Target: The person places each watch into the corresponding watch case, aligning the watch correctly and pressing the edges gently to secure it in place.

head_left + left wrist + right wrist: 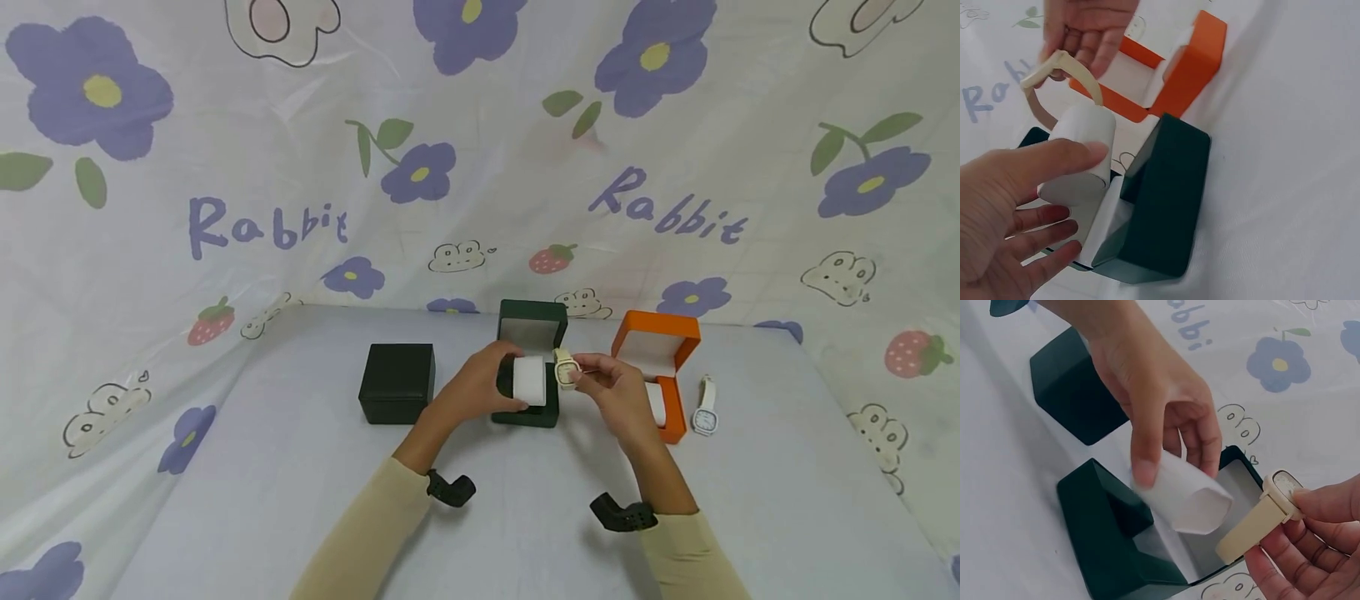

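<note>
My left hand [480, 382] grips a white watch pillow [529, 381] between thumb and fingers, above an open dark green watch box [532, 317]. In the left wrist view the thumb lies across the side of the pillow [1085, 134]. Just to the right, my right hand [617, 393] pinches a cream watch [567, 372] by its case. Its strap forms a loop, and in the right wrist view the strap of this watch [1254, 530] hangs beside the end of the pillow [1188, 497]. The green box [1104, 531] stands below both hands.
A closed dark box [397, 383] stands left of the left hand. Partly behind the right hand is an open orange box [675, 408] with a white pillow [656, 403] inside. A second, white watch [705, 408] lies on the table right of it. A patterned curtain [480, 217] hangs behind.
</note>
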`<action>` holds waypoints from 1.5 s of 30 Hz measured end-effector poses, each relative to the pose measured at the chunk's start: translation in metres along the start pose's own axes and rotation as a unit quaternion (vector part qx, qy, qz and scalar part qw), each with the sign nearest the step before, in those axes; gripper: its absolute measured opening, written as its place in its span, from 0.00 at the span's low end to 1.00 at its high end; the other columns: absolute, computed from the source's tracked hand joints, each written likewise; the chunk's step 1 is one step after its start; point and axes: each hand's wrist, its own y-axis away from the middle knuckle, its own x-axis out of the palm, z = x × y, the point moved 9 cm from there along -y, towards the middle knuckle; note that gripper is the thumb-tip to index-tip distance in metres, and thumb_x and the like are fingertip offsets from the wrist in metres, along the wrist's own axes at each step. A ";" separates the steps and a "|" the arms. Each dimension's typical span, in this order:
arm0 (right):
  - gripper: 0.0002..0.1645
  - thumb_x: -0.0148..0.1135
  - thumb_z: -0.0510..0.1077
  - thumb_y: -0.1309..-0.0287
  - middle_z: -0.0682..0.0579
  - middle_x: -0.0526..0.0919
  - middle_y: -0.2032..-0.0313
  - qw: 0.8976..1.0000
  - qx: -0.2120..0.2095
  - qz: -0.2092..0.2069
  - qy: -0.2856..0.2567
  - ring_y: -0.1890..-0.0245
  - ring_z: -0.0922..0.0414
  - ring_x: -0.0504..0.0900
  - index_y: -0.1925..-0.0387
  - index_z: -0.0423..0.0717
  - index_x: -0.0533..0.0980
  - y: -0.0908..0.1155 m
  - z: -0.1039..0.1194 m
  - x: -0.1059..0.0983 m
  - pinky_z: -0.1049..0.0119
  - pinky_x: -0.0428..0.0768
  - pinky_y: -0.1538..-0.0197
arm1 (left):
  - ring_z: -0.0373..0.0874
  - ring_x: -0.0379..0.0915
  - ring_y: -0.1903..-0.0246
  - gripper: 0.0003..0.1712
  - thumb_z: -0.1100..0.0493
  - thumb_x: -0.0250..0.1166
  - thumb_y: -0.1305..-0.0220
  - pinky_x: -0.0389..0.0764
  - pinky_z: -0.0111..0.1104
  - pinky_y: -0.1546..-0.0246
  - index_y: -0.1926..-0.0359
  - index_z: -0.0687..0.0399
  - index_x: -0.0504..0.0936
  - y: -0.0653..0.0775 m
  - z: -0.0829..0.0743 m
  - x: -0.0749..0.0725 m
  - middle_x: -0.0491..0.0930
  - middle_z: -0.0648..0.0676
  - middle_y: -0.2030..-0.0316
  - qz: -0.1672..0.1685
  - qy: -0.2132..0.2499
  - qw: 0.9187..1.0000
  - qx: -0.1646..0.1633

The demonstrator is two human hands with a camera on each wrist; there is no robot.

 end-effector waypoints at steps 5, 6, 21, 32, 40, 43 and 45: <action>0.20 0.68 0.43 0.33 0.43 0.83 0.47 1.000 0.008 0.004 -0.015 0.50 0.48 0.81 0.43 0.40 0.80 0.000 -0.003 0.003 0.75 0.82 0.48 | 0.47 0.72 0.39 0.46 0.53 0.84 0.53 0.78 0.40 0.38 0.35 0.55 0.70 0.006 -0.007 -0.002 0.75 0.54 0.40 -0.010 0.054 0.998 0.009; 0.20 0.68 0.43 0.33 0.43 0.83 0.47 1.000 0.007 0.004 -0.018 0.50 0.48 0.82 0.44 0.40 0.80 0.000 -0.003 0.004 0.74 0.82 0.48 | 0.48 0.73 0.39 0.46 0.53 0.84 0.53 0.78 0.41 0.38 0.36 0.56 0.70 0.007 -0.009 -0.002 0.75 0.54 0.40 -0.014 0.067 0.998 0.012; 0.19 0.68 0.42 0.34 0.42 0.83 0.47 0.999 -0.030 0.010 -0.038 0.53 0.49 0.83 0.45 0.38 0.81 0.005 0.010 0.008 0.70 0.84 0.47 | 0.51 0.79 0.47 0.44 0.66 0.82 0.53 0.88 0.36 0.55 0.35 0.47 0.72 0.021 -0.017 -0.012 0.67 0.54 0.39 -0.053 0.285 0.957 0.034; 0.19 0.69 0.45 0.35 0.46 0.83 0.48 0.996 -0.072 0.024 -0.049 0.54 0.50 0.84 0.47 0.41 0.83 0.016 0.031 0.009 0.66 0.85 0.48 | 0.52 0.78 0.48 0.43 0.68 0.82 0.52 0.88 0.39 0.57 0.35 0.48 0.73 0.030 -0.036 -0.025 0.67 0.53 0.39 -0.062 0.309 0.946 0.070; 0.20 0.69 0.47 0.35 0.45 0.83 0.49 0.994 -0.096 0.032 -0.044 0.55 0.50 0.85 0.46 0.41 0.83 0.023 0.045 0.011 0.65 0.85 0.48 | 0.53 0.78 0.46 0.45 0.70 0.81 0.53 0.89 0.39 0.59 0.34 0.49 0.72 0.035 -0.049 -0.034 0.66 0.53 0.38 -0.081 0.310 0.943 0.092; 0.20 0.69 0.46 0.35 0.45 0.83 0.50 0.993 -0.103 0.032 -0.044 0.56 0.51 0.85 0.46 0.40 0.82 0.026 0.049 0.011 0.65 0.86 0.49 | 0.53 0.79 0.47 0.45 0.69 0.81 0.53 0.89 0.40 0.60 0.34 0.49 0.73 0.038 -0.052 -0.037 0.66 0.52 0.37 -0.090 0.307 0.943 0.097; 0.19 0.69 0.46 0.34 0.44 0.84 0.51 0.993 -0.105 0.033 -0.047 0.57 0.51 0.85 0.46 0.40 0.82 0.027 0.051 0.012 0.65 0.86 0.49 | 0.53 0.79 0.47 0.45 0.69 0.82 0.53 0.89 0.40 0.60 0.34 0.50 0.73 0.039 -0.053 -0.038 0.66 0.52 0.37 -0.095 0.308 0.941 0.098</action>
